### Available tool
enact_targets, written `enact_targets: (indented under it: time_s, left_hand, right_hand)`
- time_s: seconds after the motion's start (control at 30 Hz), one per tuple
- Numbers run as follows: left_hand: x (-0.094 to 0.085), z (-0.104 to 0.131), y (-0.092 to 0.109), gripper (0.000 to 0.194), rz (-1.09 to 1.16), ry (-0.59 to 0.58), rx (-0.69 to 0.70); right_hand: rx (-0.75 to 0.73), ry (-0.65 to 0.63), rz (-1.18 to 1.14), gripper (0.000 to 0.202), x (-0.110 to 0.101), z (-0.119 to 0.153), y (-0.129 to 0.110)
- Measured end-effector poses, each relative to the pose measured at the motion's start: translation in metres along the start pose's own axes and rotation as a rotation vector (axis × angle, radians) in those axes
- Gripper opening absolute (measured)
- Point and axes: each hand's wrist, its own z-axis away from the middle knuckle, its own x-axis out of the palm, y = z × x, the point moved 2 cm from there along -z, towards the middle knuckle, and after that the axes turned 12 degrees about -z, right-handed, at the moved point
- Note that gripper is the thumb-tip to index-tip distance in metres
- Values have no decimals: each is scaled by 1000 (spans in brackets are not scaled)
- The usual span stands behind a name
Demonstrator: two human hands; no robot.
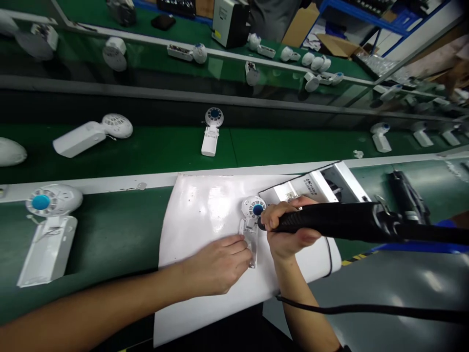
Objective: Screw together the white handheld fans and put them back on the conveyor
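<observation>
A small white fan-like unit (253,209), with a round vented head and a blue centre, lies on a white sheet (205,205). Its long rectangular body points toward me, with the inside of its casing showing. My left hand (223,264) has its fingers bent around the left side of that body and holds it against the sheet. In my right hand (289,230) is a black electric screwdriver (330,221), its nose angled left over the neck between head and body. My palm and fingers hide its bit, so I cannot tell whether it touches a screw.
A screw feeder (311,186) stands right behind the unit. Another white unit (51,244) lies open on the left, and several more rest on the green conveyor belt (157,146). A black tool (408,198) lies at right. The screwdriver's cable (366,309) crosses my right forearm.
</observation>
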Motion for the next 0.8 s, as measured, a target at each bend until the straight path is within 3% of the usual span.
enact_targets:
  time_s: [0.13,0.27,0.33,0.4,0.53,0.6,0.7,0.8]
  left_hand:
    - [2,-1,5,31,-141,21,-30]
    - [1,-2,-3,26,-185,-18,-97]
    - [-2,-11,-30,21,-179,-145,-213]
    - [-10,-29,-76,17,-199,-253,-340]
    - [-35,-74,-186,29,-253,-314,-452]
    - [-49,-83,-223,27,-238,-341,-440]
    - [-72,-60,-248,31,-237,-329,-457]
    - [-94,-4,-260,39,-277,-321,-540]
  right_hand:
    - [-8,-2,-24,55,-2,3,4]
    - [-88,-38,-34,59,-6,-4,-7]
    - [-245,-17,-4,65,-10,-12,-26]
    - [-357,-10,42,67,-14,-23,-49]
    - [-314,-17,94,64,-13,-50,-77]
    - [-321,18,113,62,-10,-59,-76]
    - [-312,55,131,62,-9,-63,-60]
    - [-282,86,142,58,-12,-60,-42]
